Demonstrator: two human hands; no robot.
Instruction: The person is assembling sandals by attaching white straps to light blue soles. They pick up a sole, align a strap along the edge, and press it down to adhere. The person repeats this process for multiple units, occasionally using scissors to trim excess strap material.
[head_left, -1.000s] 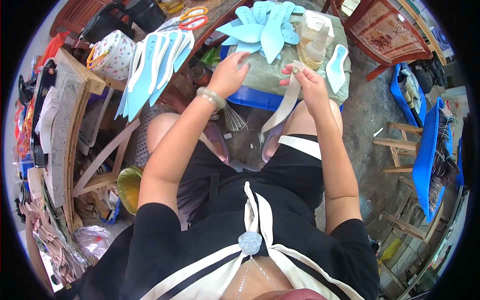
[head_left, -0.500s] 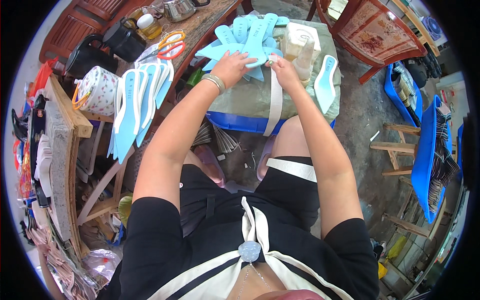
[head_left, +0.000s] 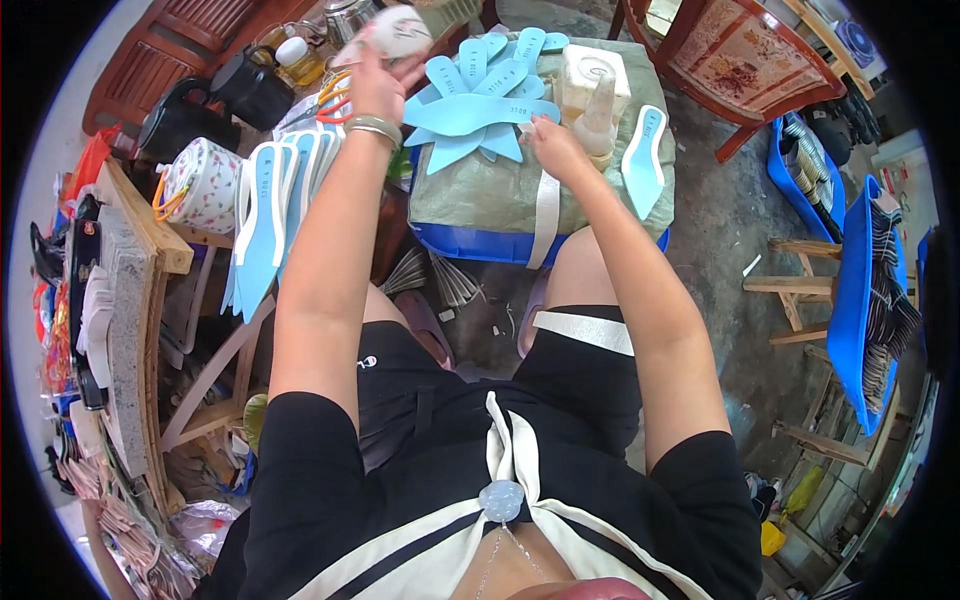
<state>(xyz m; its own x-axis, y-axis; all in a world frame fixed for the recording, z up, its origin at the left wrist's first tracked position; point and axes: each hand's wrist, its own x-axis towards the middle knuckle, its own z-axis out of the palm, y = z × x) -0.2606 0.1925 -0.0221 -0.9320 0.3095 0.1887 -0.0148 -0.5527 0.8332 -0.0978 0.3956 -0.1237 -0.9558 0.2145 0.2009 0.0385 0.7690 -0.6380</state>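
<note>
My left hand (head_left: 378, 92) is raised at the left of the covered work surface, its fingers against a white, rounded thing with reddish marks (head_left: 392, 34). Motion blurs that thing, and its kind is unclear. At the pile's right side my right hand (head_left: 556, 148) pinches the narrow end of a light blue insole-shaped piece (head_left: 470, 116), which lies crosswise on top. Beneath it several similar blue pieces (head_left: 447, 152) fan out. A white strip (head_left: 545, 222) hangs down from near my right hand over the front edge. Another white-rimmed blue piece (head_left: 645, 165) lies to the right.
Close to my right hand stand a cloudy nozzle bottle (head_left: 597, 125) and a white block (head_left: 575, 75). White-edged blue pieces (head_left: 265, 205) hang beside a floral pot (head_left: 205, 180) at left. Orange-handled scissors (head_left: 333, 97) lie nearby. Blue crates (head_left: 845, 330) stand at right.
My left hand has left the pile, moving up and left to the white rounded thing. The top blue piece has turned from upright to crosswise, with my right hand at its end.
</note>
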